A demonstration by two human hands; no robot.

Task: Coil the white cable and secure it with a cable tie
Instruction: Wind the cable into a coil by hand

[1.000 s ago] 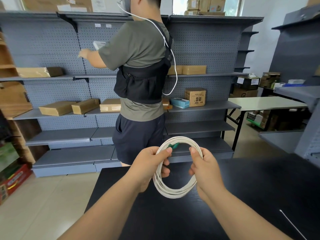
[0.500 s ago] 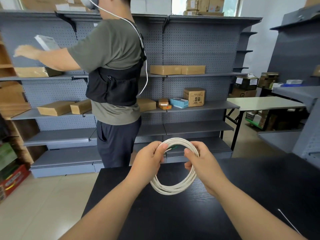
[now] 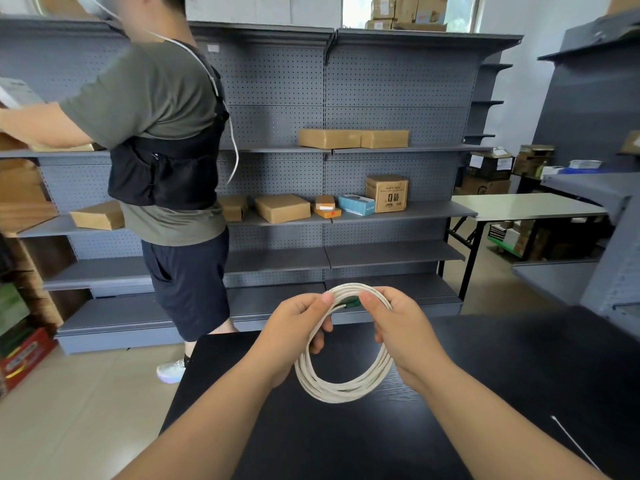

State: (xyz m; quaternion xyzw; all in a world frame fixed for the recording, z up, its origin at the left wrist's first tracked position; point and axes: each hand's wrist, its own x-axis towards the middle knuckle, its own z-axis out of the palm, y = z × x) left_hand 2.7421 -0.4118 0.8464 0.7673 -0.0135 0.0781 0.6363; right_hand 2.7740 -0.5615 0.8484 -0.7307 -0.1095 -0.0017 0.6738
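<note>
Both hands, left [image 3: 298,327] and right [image 3: 398,327], pinch the coil [image 3: 341,386] at twelve o'clock; reaching for the tie [image 3: 575,445] at four could let loops spring loose.

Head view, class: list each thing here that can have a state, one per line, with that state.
Cable: coiled, held above the table, not yet tied.
Green plug: tucked at the coil's top between both thumbs.
Left hand: shut on cable.
Right hand: shut on cable.
Cable tie: lying loose on the table.
</note>
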